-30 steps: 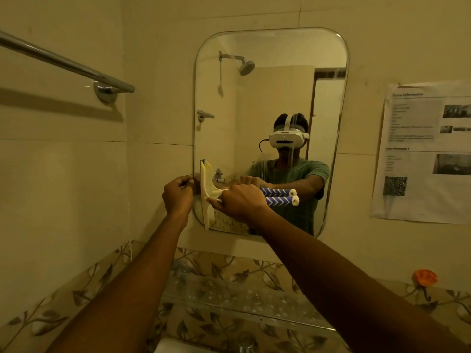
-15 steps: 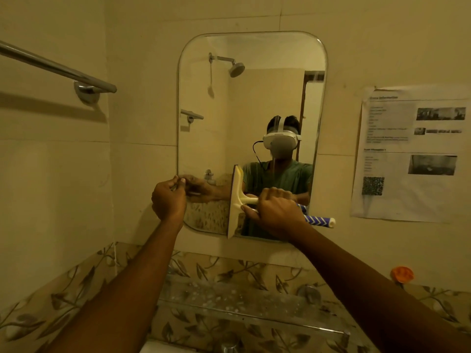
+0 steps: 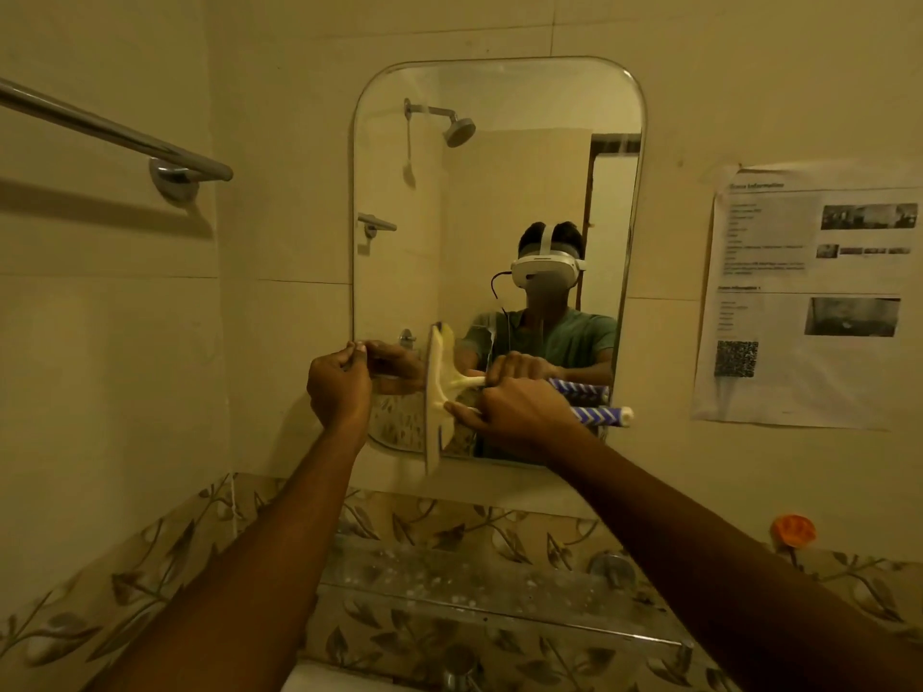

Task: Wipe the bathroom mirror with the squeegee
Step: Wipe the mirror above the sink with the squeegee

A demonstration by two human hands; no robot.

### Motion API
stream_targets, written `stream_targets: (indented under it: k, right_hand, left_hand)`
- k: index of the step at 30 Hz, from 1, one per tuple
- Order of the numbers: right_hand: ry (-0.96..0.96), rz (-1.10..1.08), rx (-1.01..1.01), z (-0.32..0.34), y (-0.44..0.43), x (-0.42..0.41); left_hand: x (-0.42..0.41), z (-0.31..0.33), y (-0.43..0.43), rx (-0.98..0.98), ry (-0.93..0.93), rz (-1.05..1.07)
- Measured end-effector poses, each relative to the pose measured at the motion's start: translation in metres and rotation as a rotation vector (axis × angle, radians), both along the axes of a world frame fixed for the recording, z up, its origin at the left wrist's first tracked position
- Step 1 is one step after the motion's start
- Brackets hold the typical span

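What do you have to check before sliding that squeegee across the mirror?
1. Grip: right hand wraps the squeegee handle. Ok.
2. Blade angle: upright on the mirror. Ok.
3. Blade touching the glass all along: cannot tell.
4. Blade's bottom end hangs past the mirror's lower edge. Not ok.
5. Steadying: left hand holds the mirror's left edge, apart from the blade. Ok.

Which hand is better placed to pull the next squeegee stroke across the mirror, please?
Right: the right hand grips the squeegee, its blade upright on the lower mirror; the left hand only pinches the mirror's left edge.
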State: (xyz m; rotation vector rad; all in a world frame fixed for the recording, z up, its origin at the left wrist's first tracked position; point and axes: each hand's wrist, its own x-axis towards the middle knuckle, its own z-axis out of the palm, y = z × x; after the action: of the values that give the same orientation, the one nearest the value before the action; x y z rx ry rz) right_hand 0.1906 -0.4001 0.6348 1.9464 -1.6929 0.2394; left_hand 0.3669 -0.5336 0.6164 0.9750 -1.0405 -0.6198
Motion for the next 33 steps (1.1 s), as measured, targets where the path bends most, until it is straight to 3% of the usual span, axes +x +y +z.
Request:
stream_targets:
  k: [5, 14, 19, 33]
  right_hand:
    - [0.073, -0.020, -0.009, 0.008, -0.019, 0.025]
    - [0.025, -0.220, -0.140, -0.015, 0.012, -0.057]
    - [-0.111, -0.220, -0.018, -0.021, 0.036, -0.095]
    - [-0.278, -0.352, -0.014, -0.056, 0.092, -0.147]
  left_hand:
    - [-0.003, -0.002, -0.005, 0.022, 0.015, 0.035]
    - [-0.026, -0.010, -0.002, 0.048, -0.113, 0.161]
    - [-0.033, -0.012, 0.005, 0.090, -0.107, 0.198]
    - [-0.034, -0.011, 0.020, 0.114, -0.141, 0.174]
